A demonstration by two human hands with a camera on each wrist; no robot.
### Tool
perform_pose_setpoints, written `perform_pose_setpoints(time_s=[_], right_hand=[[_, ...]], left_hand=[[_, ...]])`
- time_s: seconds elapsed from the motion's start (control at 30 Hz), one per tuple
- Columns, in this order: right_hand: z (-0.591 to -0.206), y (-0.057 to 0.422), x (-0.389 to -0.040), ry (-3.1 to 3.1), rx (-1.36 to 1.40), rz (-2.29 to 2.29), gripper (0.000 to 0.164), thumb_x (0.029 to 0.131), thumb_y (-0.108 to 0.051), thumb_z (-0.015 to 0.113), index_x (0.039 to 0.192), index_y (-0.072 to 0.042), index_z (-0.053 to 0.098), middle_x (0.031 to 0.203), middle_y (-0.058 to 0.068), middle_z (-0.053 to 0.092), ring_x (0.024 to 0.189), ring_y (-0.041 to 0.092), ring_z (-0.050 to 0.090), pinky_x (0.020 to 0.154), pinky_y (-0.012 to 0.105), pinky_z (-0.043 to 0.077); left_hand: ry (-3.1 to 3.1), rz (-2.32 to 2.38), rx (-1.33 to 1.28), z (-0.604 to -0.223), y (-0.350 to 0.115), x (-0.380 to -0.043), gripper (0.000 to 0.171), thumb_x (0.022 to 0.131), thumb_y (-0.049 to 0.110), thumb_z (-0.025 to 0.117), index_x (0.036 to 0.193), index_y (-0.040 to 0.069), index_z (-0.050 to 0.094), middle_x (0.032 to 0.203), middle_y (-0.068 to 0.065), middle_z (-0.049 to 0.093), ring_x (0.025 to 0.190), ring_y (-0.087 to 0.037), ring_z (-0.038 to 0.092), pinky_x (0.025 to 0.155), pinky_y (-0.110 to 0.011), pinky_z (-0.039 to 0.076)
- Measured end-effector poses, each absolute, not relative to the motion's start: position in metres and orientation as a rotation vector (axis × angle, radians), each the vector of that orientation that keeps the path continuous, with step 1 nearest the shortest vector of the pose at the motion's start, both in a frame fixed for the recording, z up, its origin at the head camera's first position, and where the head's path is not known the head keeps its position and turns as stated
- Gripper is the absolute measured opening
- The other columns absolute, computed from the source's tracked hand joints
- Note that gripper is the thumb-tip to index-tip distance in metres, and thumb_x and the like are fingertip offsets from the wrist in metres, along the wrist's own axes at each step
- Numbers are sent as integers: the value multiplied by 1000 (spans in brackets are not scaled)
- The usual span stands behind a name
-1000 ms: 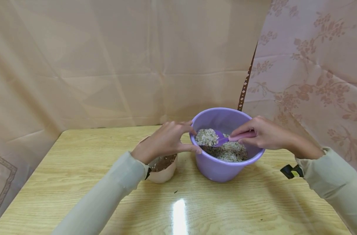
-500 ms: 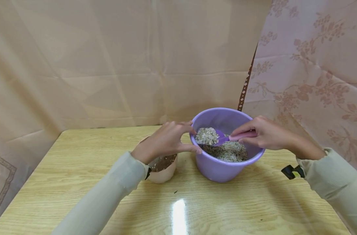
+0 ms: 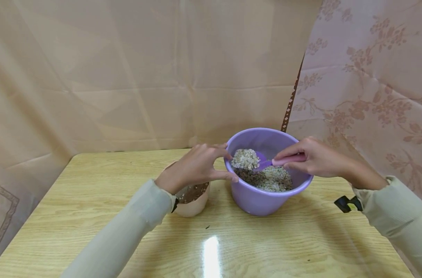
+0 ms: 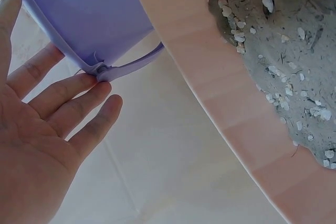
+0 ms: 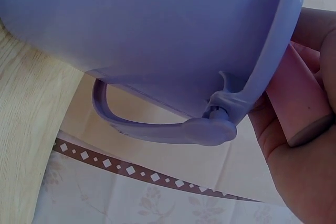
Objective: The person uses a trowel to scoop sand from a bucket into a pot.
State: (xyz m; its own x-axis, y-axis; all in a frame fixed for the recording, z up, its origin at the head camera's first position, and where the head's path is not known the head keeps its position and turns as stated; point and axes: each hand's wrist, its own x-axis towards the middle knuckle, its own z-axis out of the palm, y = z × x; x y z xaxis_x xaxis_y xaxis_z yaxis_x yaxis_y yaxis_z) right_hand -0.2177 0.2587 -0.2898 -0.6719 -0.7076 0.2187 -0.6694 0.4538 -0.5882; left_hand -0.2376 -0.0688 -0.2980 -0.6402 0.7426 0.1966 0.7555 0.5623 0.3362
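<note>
Head view, left hand (image 3: pixel 198 166): reaching over the peach pot (image 3: pixel 191 207), thumb and fingers spreading wide and touching the left rim of the purple bucket (image 3: pixel 263 202).
Right hand (image 3: pixel 313 158): crossing the bucket's right rim, fingers and thumb holding the pink handle of the scoop (image 3: pixel 263 165).
Scoop: one, pointing leftward inside the bucket's mouth and bearing one mound of pale granules (image 3: pixel 245 159), with more lying beneath.
Bucket: one, standing on the wooden table (image 3: pixel 75 208), right of the pot.
Pot: one, sitting partly under the left wrist, pale bits dotting its dark contents.
Sleeves: two, both ending at the wrists.
</note>
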Motion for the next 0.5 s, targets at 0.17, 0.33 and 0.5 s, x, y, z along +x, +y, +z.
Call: perform_pose_setpoints(time_s=[0.17,0.33,0.5], right_hand=[[-289,260,-218,2662,-1254,-1008,31,82,13,72,112,5,72,102,7,76,88,4,71,67,25,56],[-288,261,-217,2680,-1267,-1005,32,81,14,72,111,3,73,101,5,76,88,4,71,68,24,56],[-284,262,-216,2696,-1286,-987,31,83,10,73,112,0,74,103,0,76,91,4,70,72,23,55]], left_hand=[[-2736,-585,-1310,-298,-70,-238,59,79,61,74,115,14,73,141,-17,53,57,-11,57,87,-34,48],[-2742,-605,-1317,-298,-70,-238,59,79,61,74,115,14,73,142,-17,52,46,-3,41,84,-33,47],[-2749,-617,-1327,-298,-71,-238,60,80,60,74,116,13,72,143,-18,51,47,-2,23,79,-31,46]])
